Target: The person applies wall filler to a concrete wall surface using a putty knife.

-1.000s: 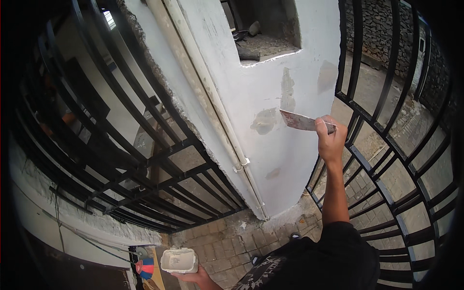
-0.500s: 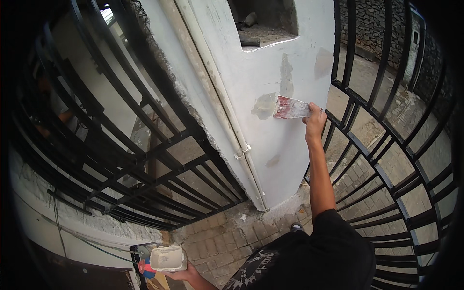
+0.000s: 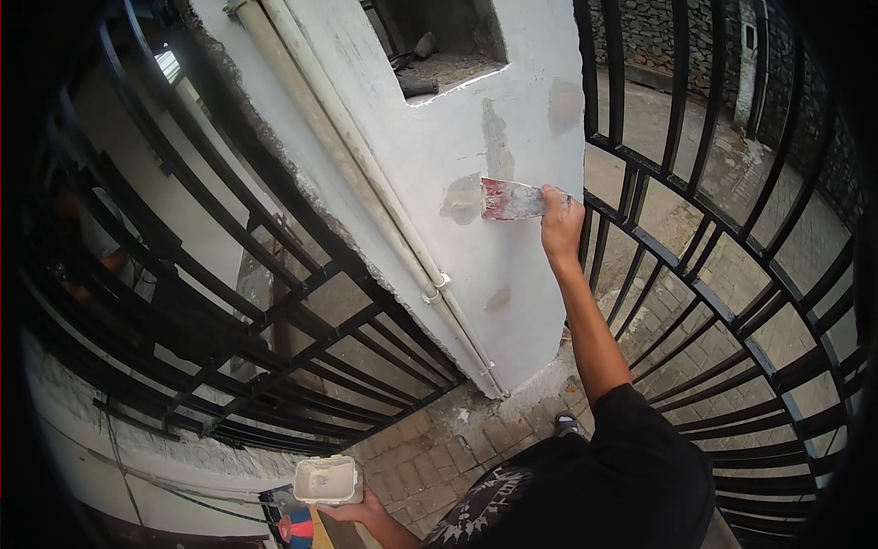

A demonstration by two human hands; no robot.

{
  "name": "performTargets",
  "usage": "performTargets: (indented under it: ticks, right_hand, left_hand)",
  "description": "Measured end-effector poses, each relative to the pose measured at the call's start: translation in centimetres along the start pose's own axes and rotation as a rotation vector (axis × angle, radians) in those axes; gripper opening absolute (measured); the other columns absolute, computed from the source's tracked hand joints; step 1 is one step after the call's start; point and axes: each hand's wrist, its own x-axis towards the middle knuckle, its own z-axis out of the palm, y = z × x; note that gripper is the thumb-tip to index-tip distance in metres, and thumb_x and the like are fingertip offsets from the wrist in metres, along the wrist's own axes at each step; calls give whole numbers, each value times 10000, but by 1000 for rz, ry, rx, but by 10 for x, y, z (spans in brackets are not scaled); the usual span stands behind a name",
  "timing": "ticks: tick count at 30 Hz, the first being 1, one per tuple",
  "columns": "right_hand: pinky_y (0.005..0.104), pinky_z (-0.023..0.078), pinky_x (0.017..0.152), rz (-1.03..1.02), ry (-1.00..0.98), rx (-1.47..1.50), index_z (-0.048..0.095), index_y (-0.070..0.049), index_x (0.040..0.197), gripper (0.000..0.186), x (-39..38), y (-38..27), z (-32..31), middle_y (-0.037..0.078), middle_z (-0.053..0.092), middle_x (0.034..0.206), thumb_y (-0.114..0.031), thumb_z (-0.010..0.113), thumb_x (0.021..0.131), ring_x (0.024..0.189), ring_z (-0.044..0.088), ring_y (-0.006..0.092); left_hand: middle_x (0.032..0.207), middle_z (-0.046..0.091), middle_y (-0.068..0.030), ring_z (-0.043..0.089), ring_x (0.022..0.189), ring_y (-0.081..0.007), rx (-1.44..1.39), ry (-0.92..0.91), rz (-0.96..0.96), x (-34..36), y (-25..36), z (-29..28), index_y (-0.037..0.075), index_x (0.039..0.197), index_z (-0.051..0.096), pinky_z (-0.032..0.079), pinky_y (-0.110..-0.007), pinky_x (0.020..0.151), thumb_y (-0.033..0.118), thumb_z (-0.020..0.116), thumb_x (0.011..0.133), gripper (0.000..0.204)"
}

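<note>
My right hand [image 3: 562,222] is closed round the handle end of a putty knife [image 3: 514,200] with a red, paste-smeared blade. The blade's edge lies at a grey filler patch [image 3: 462,200] on the white wall pillar [image 3: 526,265]; whether it presses on the wall I cannot tell. Down at the lower left, my left hand [image 3: 358,509] holds a white plastic tub [image 3: 327,480] of pale paste from its right side and below. Above the knife runs a narrow grey streak [image 3: 495,137] of filler.
Two pale pipes [image 3: 366,174] run down the pillar beside a black barred gate [image 3: 302,284]. Another black gate [image 3: 704,288] stands on the right. A recess [image 3: 448,50] with debris opens above. Brick paving [image 3: 416,439] lies below. A red and blue object [image 3: 295,528] sits beneath the tub.
The view has shifted, so the pillar and my right arm appear further left. The putty knife remains at the same grey patch. The tub sits slightly further right and higher in the picture.
</note>
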Motion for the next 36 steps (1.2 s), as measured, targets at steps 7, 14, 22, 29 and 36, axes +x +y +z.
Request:
performTargets:
  ticks: [7,14,22,29,36]
  right_hand:
    - [377,437,460,-283,-92,-390,624,-7,866,233,-73,-62,28,137,547,531,-233,630,923,473,545,272]
    - [395,468,437,-535,-150,-658,596,21,927,231,-118,-72,93,137,539,522,-169,684,831,507,586,295]
    - [397,419,464,-478,72,-706,627,-20,1089,242,-93,-94,39,110,560,591,-174,634,903,516,530,255]
    - [380,390,655,-568,-32,-548,493,-15,1381,529,-110,-62,34,93,509,725,-68,644,876,682,446,252]
    - [368,339,665,-662,-296,-706,496,-45,1395,637,-133,28,56,64,455,749,-92,697,793,710,419,237]
  left_hand:
    - [1348,523,-116,591,1119,-345,28,-65,-105,16,1,-9,154,1434,407,565,-499,820,635,365,942,689]
    - [1355,521,-127,566,1156,-379,30,-36,-165,20,15,-18,154,1429,414,526,-567,874,647,363,924,709]
    - [1369,513,-136,557,1175,-399,-16,-99,-146,46,41,-86,154,1430,414,522,-586,885,687,369,902,752]
    - [1354,526,-110,581,1146,-344,-20,-1,-47,36,50,-74,150,1434,403,553,-504,841,649,383,919,718]
    - [1357,524,-117,564,1175,-354,-15,-20,-81,31,44,-78,172,1445,389,541,-538,860,647,383,922,707]
